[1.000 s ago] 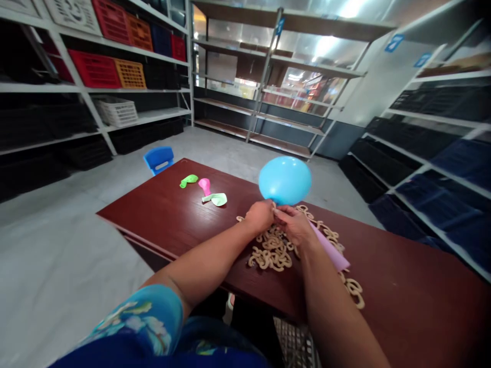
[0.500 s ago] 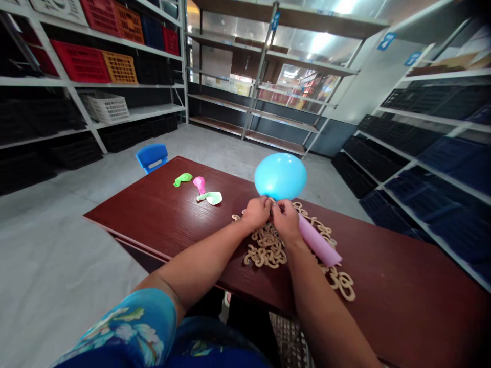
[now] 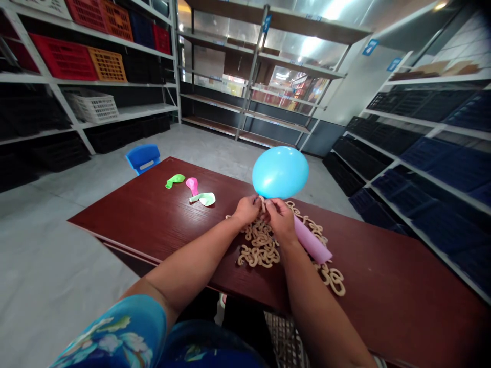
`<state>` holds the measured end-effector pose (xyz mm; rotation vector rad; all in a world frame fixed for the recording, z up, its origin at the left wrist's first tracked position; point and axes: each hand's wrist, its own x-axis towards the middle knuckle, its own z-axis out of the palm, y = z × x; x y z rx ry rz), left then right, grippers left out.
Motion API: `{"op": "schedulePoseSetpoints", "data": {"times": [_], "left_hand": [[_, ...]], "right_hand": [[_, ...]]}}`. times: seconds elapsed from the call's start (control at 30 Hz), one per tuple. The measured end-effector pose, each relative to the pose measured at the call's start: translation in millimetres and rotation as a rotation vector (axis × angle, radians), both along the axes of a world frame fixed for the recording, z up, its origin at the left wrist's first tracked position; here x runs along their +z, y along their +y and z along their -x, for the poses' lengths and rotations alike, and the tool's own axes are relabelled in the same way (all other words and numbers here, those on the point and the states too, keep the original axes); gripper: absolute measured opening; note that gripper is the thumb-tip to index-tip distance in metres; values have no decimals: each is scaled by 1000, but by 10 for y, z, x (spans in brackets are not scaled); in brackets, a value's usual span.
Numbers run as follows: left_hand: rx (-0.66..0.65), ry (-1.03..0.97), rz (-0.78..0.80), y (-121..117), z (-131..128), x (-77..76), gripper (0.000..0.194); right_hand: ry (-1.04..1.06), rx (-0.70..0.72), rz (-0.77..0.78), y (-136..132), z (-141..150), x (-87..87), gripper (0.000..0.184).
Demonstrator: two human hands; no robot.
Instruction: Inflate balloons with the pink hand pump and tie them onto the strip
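Note:
An inflated light-blue balloon [image 3: 280, 171] stands up just beyond my two hands. My left hand [image 3: 247, 209] and my right hand [image 3: 281, 221] meet at its neck, both with fingers pinched closed on the neck and a beige strand there. Under the hands lies a heap of beige wooden chain links [image 3: 261, 245] on the dark red table [image 3: 161, 214]. A pink rolled tube [image 3: 312, 243] lies right of my right hand.
Three flat balloons lie at the table's far left: green [image 3: 174, 180], pink [image 3: 192, 185] and pale green [image 3: 204, 198]. A blue chair [image 3: 142, 156] stands beyond the table corner. Metal shelving with red, orange, white and dark crates lines both sides and the back.
My hands have come closer together at the balloon's neck. The view has shifted, so the table and balloon sit slightly further left and higher in the picture.

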<state>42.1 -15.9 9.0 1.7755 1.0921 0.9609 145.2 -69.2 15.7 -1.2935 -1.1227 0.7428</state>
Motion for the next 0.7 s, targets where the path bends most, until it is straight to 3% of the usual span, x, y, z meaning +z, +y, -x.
{"op": "schedulePoseSetpoints", "data": {"times": [0.23, 0.53, 0.7], "left_hand": [[8, -32, 15, -9, -14, -12, 27], [-34, -74, -27, -8, -12, -36, 29], [-72, -185, 78, 48, 4, -72, 28]], "right_hand": [[64, -57, 9, 38, -6, -36, 36], [186, -52, 39, 6, 1, 15, 28], [357, 15, 99, 14, -28, 54, 29]]}}
